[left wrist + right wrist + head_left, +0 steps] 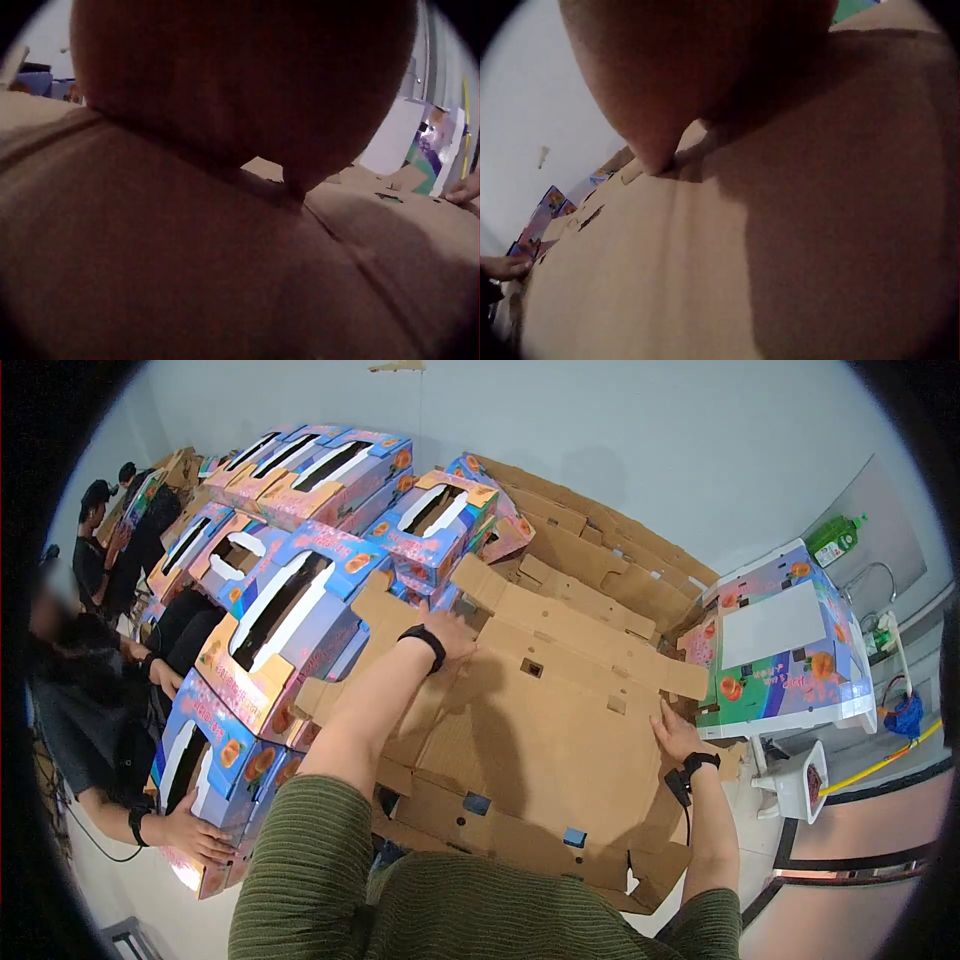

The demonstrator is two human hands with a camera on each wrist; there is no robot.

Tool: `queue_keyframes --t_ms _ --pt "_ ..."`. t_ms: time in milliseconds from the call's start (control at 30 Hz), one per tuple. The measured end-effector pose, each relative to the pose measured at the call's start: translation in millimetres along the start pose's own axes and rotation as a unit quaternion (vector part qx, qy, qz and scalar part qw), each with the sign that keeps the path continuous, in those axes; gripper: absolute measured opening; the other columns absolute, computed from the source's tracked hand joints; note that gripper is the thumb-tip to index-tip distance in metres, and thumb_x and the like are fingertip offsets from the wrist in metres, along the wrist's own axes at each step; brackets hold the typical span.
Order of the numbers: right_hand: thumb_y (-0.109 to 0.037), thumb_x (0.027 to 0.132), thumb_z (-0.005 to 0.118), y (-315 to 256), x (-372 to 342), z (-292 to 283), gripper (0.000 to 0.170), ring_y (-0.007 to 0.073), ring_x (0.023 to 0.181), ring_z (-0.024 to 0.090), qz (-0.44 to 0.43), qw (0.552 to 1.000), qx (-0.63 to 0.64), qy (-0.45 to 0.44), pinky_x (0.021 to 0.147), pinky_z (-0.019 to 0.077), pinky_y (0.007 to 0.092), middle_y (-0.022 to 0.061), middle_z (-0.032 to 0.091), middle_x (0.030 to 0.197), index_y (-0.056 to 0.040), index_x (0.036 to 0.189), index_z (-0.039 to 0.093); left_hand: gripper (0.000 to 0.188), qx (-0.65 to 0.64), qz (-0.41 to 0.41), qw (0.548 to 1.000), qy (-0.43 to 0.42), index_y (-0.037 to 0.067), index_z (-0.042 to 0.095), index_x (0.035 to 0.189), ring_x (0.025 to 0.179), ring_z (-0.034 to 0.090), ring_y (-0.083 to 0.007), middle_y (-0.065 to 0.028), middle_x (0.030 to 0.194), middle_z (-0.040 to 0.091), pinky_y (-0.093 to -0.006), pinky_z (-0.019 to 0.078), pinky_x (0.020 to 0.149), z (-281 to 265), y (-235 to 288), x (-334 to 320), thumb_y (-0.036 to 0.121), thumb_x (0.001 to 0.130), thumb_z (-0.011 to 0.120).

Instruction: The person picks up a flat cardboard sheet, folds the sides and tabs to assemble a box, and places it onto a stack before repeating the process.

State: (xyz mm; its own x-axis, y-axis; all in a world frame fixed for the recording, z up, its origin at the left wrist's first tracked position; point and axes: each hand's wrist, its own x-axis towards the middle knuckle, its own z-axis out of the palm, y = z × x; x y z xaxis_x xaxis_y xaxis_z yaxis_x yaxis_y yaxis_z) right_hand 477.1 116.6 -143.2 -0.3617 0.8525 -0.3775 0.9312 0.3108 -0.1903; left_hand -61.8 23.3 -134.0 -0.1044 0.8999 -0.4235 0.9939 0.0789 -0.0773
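A large brown cardboard box blank (560, 750) lies spread in front of me, its plain side up, with creases, small slots and raised flaps at the far side. My left hand (450, 635) rests on its left part near a fold. On the right edge, my right hand (678, 732) touches the board with fingers extended forward. In the left wrist view the underside of the left hand (240, 82) looms dark, thumb tip on the board by a crease. The right wrist view has the right hand (697, 67) with its thumb against the cardboard.
Folded, printed fruit cartons (290, 610) stand stacked at left, where another person's hand (200, 838) touches one. More flat cardboard (600, 560) leans on the back wall. A printed carton with a white sheet (775, 625) and a green bottle (835, 540) are at right.
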Motion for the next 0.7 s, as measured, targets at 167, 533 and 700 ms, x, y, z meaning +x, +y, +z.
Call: queue_keyframes --t_ms 167,533,700 --pt "-0.068 0.097 0.043 -3 -27 -16 0.088 0.0389 0.153 0.028 -0.019 0.997 -0.054 -0.053 0.124 0.0244 0.049 0.0234 0.029 0.165 -0.0065 0.16 0.032 0.087 -0.013 0.046 0.998 0.034 0.007 0.041 0.156 0.148 0.039 -0.0317 -0.0201 0.158 0.043 -0.0696 0.0181 0.119 -21 0 -39 0.072 0.097 0.039" --pt "-0.05 0.099 0.062 -118 -308 -37 0.074 0.0434 0.141 0.044 -0.165 0.932 0.173 -0.271 0.118 0.0351 0.0465 0.0303 0.049 0.148 0.0007 0.149 0.045 0.061 -0.176 0.402 0.893 -0.093 0.004 0.054 0.143 0.142 0.044 -0.034 -0.0168 0.148 0.052 -0.0586 0.0302 0.114 17 8 -327 0.039 0.095 0.068" --pt "-0.03 0.097 0.068 -134 -358 1 0.056 0.0398 0.133 0.053 -0.182 0.963 0.174 -0.095 0.112 0.043 0.0466 0.0228 0.058 0.142 -0.0053 0.145 0.053 0.05 -0.16 0.349 0.919 0.084 0.006 0.062 0.131 0.118 0.063 -0.0303 -0.0123 0.123 0.067 -0.0521 0.0447 0.103 29 13 -343 0.017 0.082 0.068"
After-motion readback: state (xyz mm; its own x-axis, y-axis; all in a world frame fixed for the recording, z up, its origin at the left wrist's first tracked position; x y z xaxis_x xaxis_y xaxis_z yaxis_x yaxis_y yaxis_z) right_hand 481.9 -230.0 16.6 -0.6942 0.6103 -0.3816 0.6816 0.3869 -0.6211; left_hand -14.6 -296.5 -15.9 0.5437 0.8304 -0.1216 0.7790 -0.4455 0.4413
